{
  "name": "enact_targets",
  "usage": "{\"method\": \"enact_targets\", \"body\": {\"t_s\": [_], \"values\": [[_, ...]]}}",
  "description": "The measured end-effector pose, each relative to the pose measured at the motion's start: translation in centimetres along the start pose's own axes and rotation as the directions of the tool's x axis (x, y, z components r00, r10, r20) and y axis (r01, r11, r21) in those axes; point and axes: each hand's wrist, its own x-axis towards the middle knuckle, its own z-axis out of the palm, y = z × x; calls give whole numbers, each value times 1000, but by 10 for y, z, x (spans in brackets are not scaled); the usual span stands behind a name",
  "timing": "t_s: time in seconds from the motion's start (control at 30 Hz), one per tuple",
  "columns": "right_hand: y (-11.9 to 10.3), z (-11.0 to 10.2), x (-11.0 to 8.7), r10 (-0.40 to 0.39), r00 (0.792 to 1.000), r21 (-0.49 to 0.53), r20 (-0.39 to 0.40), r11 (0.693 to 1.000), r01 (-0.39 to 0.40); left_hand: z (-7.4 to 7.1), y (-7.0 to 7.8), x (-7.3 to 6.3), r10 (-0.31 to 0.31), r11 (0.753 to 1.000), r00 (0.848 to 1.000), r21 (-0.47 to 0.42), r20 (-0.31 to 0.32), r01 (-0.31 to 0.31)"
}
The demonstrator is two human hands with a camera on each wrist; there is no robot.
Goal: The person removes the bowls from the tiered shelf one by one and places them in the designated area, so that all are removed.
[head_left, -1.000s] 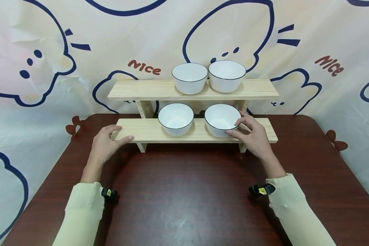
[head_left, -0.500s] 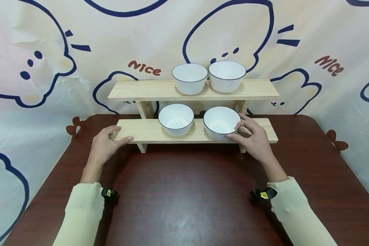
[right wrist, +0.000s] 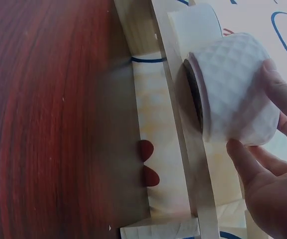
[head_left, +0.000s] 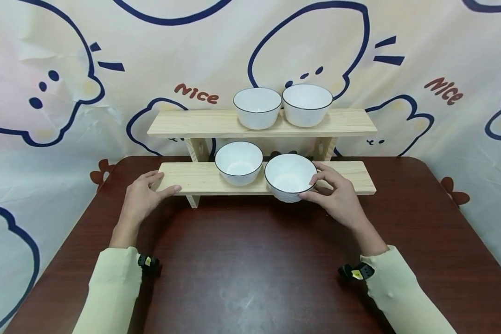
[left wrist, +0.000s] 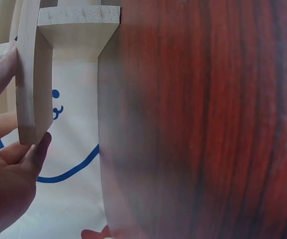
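Note:
A white bowl with a dark rim (head_left: 290, 174) is pinched at its right side by my right hand (head_left: 334, 195), over the front edge of the lower shelf. Its quilted outer wall and dark base ring show in the right wrist view, where thumb and fingers (right wrist: 282, 94) press its side. At the left end of the lower board (head_left: 188, 178), my left hand (head_left: 144, 195) grips the corner, thumb on the front edge. The left wrist view has those fingers (left wrist: 1, 72) around the board end (left wrist: 34, 99). Left of the held bowl, a second bowl (head_left: 239, 162) stands on the same board.
On the upper board (head_left: 192, 123) two more white bowls (head_left: 257, 107) stand side by side. The two-tier wooden rack stands at the back of a dark red-brown table (head_left: 242, 260). A printed cloth (head_left: 217, 51) hangs right behind it.
The right hand has drawn its bowl forward and to the left, from the middle of the lower board out past the front edge. My left hand stays on the board's end.

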Motion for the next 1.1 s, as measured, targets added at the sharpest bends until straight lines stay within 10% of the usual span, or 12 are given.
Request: {"method": "enact_targets", "body": {"t_s": [1.1], "values": [[-20,47,-14,-11,974,61,225,998,-3,1,-2,0,-1,1000,1000,-15,-7,1]]}}
